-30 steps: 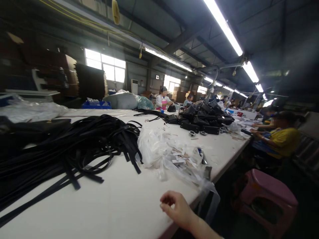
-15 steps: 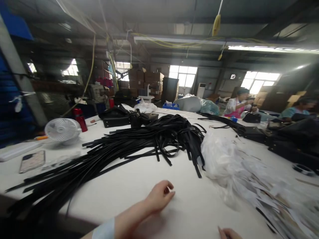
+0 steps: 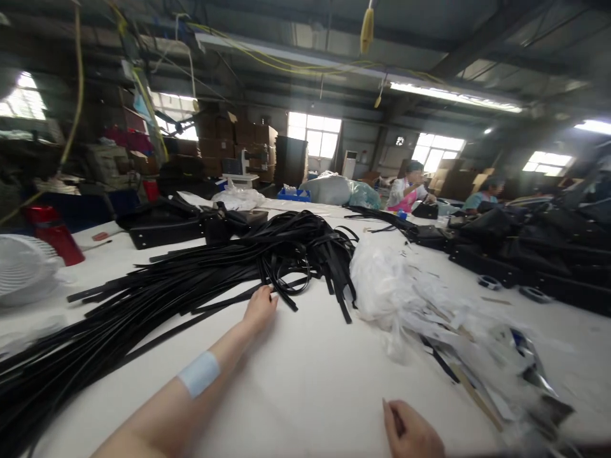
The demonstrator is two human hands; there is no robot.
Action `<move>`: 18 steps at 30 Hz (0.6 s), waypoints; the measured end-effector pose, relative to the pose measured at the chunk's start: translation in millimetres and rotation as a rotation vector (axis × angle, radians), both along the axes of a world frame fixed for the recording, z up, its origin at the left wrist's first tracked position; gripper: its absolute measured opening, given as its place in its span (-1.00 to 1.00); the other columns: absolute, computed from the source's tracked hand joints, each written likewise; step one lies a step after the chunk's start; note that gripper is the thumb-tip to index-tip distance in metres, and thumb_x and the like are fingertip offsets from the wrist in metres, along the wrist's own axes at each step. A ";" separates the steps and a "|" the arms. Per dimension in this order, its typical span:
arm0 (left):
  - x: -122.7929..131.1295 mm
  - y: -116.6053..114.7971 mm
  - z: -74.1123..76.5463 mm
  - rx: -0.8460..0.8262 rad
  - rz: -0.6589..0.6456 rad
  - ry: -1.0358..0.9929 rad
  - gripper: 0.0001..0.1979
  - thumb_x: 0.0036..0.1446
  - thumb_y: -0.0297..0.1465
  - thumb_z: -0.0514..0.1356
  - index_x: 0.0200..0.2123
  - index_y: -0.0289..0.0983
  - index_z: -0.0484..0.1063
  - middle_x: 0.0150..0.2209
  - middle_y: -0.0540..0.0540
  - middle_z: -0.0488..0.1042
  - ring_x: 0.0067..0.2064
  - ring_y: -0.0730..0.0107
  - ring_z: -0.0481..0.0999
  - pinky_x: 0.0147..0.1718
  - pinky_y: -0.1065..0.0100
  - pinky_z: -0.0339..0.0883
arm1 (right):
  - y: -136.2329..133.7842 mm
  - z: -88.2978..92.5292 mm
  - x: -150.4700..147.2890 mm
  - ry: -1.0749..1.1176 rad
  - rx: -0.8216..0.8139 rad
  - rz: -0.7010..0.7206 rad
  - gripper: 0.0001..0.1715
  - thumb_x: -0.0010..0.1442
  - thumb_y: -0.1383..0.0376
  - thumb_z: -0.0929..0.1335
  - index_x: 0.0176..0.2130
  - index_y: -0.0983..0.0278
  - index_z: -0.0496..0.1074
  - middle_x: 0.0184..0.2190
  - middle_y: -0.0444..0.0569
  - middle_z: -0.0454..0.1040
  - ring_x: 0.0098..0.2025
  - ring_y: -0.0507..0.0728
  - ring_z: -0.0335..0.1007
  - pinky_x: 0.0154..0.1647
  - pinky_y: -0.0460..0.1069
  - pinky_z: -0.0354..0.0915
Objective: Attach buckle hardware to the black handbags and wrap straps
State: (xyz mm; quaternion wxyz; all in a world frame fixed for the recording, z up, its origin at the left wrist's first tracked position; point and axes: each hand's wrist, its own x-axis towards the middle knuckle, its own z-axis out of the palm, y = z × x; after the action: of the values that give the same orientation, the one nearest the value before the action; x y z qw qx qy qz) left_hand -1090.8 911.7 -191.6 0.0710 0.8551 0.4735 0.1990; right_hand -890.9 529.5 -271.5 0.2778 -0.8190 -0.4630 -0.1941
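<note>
A large pile of black straps [image 3: 224, 261] spreads over the white table [image 3: 305, 356], fanning toward the lower left. My left hand [image 3: 261, 308] is at the near edge of the pile, beside a looped strap; its fingers are curled and touch or nearly touch a strap end, and what they hold is too small to make out. A light blue patch is on the left forearm. Low on the right, my right hand [image 3: 411, 429] is over the bare tabletop, fingers curled with the thumb side up, and a small thin tip shows at its fingers.
Crumpled clear plastic [image 3: 382, 273] and scraps lie right of the straps. Tape rolls [image 3: 534, 294] and black bags [image 3: 506, 254] are farther right. A white fan [image 3: 26, 267], a red bottle [image 3: 56, 235] and a black bag [image 3: 162, 222] stand left. Two people sit beyond.
The view has turned to the right. My left hand has reached forward to the strap pile from the bare tabletop. More of my right hand shows now.
</note>
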 end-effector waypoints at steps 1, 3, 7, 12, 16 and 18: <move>9.7 -1.4 -0.9 0.037 -0.038 0.016 -0.57 0.28 -0.38 -0.03 0.16 -0.41 0.30 0.24 -0.32 0.28 0.26 0.07 0.24 0.25 0.14 0.03 | -0.5 1.2 0.1 -0.001 -0.008 0.007 -0.41 0.35 -0.04 0.12 -0.44 0.21 0.46 -0.58 -0.05 0.49 -0.54 0.11 0.41 -0.45 -0.03 0.18; 26.5 -4.8 -1.3 0.103 -0.115 0.050 -0.57 0.26 -0.45 -0.04 0.17 -0.34 0.30 0.26 -0.25 0.26 0.30 0.11 0.15 0.30 0.09 -0.12 | -0.8 4.0 -0.2 -0.003 -0.015 0.016 -0.45 0.35 0.00 0.14 -0.44 0.21 0.45 -0.58 -0.06 0.48 -0.53 0.11 0.41 -0.43 -0.03 0.15; 42.7 -8.1 2.3 0.167 -0.134 0.114 -0.55 0.19 -0.61 -0.10 0.08 -0.40 0.36 0.10 -0.35 0.42 0.19 0.04 0.30 0.20 0.04 -0.03 | 0.4 8.0 -2.5 -0.014 -0.037 0.012 -0.54 0.36 0.08 0.17 -0.44 0.21 0.41 -0.58 -0.08 0.46 -0.53 0.11 0.38 -0.42 -0.02 0.09; 34.5 -2.5 9.9 0.168 -0.041 0.186 -0.53 0.19 -0.66 -0.22 -0.04 -0.50 0.40 -0.09 -0.45 0.46 -0.09 -0.03 0.47 -0.03 0.04 0.14 | 1.6 7.9 -5.3 -0.003 -0.052 0.003 -0.60 0.36 0.15 0.18 -0.42 0.22 0.40 -0.54 -0.07 0.47 -0.47 0.12 0.40 -0.37 -0.01 0.08; 18.5 0.2 15.5 0.135 -0.075 0.267 -0.61 0.21 -0.62 -0.14 -0.19 -0.45 0.49 -0.16 -0.41 0.50 -0.07 -0.03 0.45 -0.05 0.08 0.12 | 0.5 7.0 -4.9 -0.006 -0.056 0.002 -0.59 0.36 0.13 0.18 -0.42 0.22 0.40 -0.54 -0.07 0.48 -0.47 0.13 0.41 -0.37 0.00 0.08; 11.3 -3.5 19.5 0.115 -0.123 0.299 -0.68 0.22 -0.56 -0.05 -0.25 -0.41 0.52 -0.15 -0.39 0.52 -0.04 -0.03 0.43 -0.04 0.09 0.11 | -0.2 6.4 -3.9 -0.019 -0.056 0.008 -0.58 0.36 0.12 0.18 -0.42 0.22 0.40 -0.54 -0.07 0.48 -0.47 0.13 0.41 -0.38 0.00 0.08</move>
State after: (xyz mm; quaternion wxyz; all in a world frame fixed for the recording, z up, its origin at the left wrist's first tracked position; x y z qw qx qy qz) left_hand -1079.5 908.3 -172.1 -0.0371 0.9052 0.4134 0.0916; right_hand -894.8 529.3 -265.1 0.2512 -0.8228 -0.4741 -0.1875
